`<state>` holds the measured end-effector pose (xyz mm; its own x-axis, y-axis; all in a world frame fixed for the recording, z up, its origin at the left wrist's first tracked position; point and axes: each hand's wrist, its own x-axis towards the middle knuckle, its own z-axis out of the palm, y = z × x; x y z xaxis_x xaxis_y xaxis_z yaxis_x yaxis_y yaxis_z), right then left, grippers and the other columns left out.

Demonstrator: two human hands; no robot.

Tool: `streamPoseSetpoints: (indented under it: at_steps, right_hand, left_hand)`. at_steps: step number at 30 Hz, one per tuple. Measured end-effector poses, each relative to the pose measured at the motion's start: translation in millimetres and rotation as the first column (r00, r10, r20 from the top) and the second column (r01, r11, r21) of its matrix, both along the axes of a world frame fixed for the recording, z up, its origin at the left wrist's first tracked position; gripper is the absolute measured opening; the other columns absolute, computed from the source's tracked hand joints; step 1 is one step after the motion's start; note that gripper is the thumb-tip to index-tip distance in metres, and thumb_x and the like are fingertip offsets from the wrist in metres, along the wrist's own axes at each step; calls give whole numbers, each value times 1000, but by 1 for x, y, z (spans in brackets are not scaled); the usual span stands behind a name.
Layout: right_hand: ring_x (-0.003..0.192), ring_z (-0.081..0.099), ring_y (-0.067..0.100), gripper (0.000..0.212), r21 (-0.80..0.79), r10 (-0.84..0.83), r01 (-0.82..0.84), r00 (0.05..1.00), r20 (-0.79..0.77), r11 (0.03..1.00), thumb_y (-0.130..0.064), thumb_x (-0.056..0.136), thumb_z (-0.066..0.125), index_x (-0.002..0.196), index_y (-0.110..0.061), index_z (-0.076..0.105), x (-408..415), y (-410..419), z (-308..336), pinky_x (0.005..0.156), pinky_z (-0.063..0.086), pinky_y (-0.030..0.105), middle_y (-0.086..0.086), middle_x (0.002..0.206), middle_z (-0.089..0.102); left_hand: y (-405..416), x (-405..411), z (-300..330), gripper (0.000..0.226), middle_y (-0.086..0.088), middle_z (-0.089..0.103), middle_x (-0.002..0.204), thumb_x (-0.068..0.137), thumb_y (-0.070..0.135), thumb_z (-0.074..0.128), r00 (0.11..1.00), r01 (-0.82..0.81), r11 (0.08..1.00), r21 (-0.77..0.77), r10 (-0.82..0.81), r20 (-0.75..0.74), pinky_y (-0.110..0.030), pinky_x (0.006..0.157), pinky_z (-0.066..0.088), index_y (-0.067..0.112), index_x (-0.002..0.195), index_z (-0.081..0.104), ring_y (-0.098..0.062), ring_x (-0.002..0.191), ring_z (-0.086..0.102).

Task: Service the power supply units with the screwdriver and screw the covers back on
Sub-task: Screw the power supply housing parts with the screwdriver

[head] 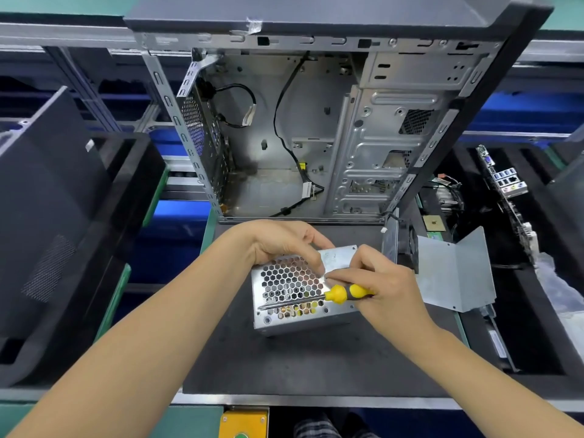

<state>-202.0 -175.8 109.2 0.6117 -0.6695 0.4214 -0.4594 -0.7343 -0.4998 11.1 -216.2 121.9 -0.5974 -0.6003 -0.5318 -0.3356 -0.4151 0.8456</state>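
1. The dark mat (316, 361) lies nearest the person and gives a flat, soft base, so the metal box does not slide while it is worked on.
2. The power supply (294, 298) sits in the middle of that mat, its honeycomb grille face turned up, likely so the cover screws at its corners can be reached from above.
3. The right hand (382, 289) has its fingers curled round the yellow handle of the screwdriver (319, 299), which lies nearly flat across the grille, tip pointing left toward a corner. Held that way, it seems parked rather than driving.
4. The left hand (284, 245) rests on the far top edge of the box, fingers curled down onto it; thumb and forefinger meet near the right hand's fingertips, perhaps over a screw, though none can be made out.
5. A loose bent metal cover (458, 273) lies just right of the box, set aside within reach.
6. Beyond stands an open computer case (300, 128), stripped, cables hanging inside.
7. Dark trays (537, 279) at the right hold circuit boards.
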Motion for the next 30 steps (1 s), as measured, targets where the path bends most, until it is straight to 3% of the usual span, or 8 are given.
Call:
streamPoseSetpoints:
  at_steps: [3, 7, 13, 18, 23, 27, 30]
  right_hand:
    - [51, 39, 13, 36, -63, -23, 19, 997, -79, 998, 2, 65, 83, 92, -21, 78, -2, 0, 2, 40, 34, 20, 0, 68, 46]
    - [51, 39, 11, 17, -56, -29, 27, 999, -30, 998, -22, 79, 70, 95, -24, 77, -5, 5, 3, 44, 30, 17, -3, 68, 44]
    - [56, 45, 16, 44, 91, -86, 90, 995, -48, 992, -3, 67, 85, 99, -32, 76, -6, 5, -1, 45, 39, 25, -7, 71, 36]
    - [58, 38, 9, 49, 125, -80, 88, 994, -69, 988, -3, 67, 85, 104, -32, 74, -8, 8, 1, 50, 30, 19, -10, 72, 32]
    - [64, 39, 8, 51, 205, -69, 86, 994, -85, 975, -6, 70, 83, 110, -34, 70, -11, 8, 2, 50, 35, 21, -15, 71, 33]
    - [64, 44, 11, 45, 271, -60, 93, 990, -129, 958, -11, 75, 80, 108, -39, 70, -13, 7, 11, 53, 43, 35, -10, 71, 39]
    - [64, 49, 13, 26, 343, -53, 99, 989, -141, 934, -29, 77, 78, 102, -36, 74, -14, 1, 35, 57, 43, 37, -5, 70, 48]
  left_hand:
    - [0, -1, -1, 30, 1, 74, 87, 86, -6, 65, 1000, 3, 1000, -1, -3, -13, -19, 73, 51, 8, 113, 68, -10, 77, 67]
    - [0, 0, -4, 36, -9, 72, 98, 83, -6, 69, 999, -12, 1000, 23, 13, -37, -21, 77, 55, 7, 116, 68, -14, 82, 68]
    - [0, 1, -7, 37, -13, 71, 98, 82, -6, 70, 997, -6, 999, 54, 10, -73, -24, 74, 57, 8, 116, 69, -17, 81, 69]
    - [1, 1, -6, 40, -9, 73, 95, 83, -9, 67, 996, 5, 998, 57, 0, -86, -24, 73, 57, 3, 121, 65, -15, 80, 70]
    - [2, 1, -5, 40, -10, 73, 93, 82, -8, 69, 998, -5, 998, 55, 8, -68, -26, 70, 58, 5, 119, 67, -16, 78, 71]
    - [3, 0, -3, 35, -8, 75, 88, 83, -8, 69, 998, 6, 998, 68, -1, -67, -24, 61, 57, 7, 115, 69, -15, 74, 72]
    - [3, -1, -3, 34, -7, 75, 84, 84, -11, 67, 998, -4, 997, 76, 9, -60, -23, 61, 58, 9, 110, 70, -13, 71, 71]
